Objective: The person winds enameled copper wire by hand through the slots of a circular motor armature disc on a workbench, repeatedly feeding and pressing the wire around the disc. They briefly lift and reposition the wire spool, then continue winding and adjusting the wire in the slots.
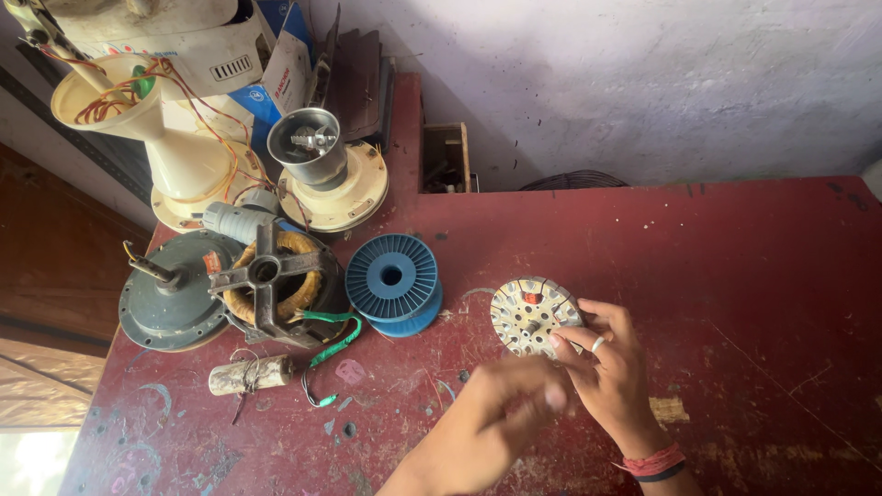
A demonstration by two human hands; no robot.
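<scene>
Now, every place below is told from the blue spool as landmark.

Rotor disc: a round grey metal disc with small slots around the rim and some pale and red marks near the centre; it is on the red table, to the right of the blue spool and a little nearer to the person.

Right hand: the right hand is just right of the disc, and its fingers pinch the disc at the near right edge, probably to keep it from turning (a ring is on one finger and red threads are on the wrist).

Left hand: the left hand is below and right of the spool, close to the near edge of the disc. It is blurred, so I cannot tell if its fingers are spread or pinching something.

Why the disc lies flat: I judge the flat face gives both hands free access to its centre.

Motor winding: a dark motor frame with a yellow coil is just left of the spool, with a green wire hanging from it.

Grey cover: a round grey housing lies further left.

Small cylinder: a pale capacitor lies left and below the spool.

Mixer parts: cream bases with a steel jar stand behind the spool.
</scene>
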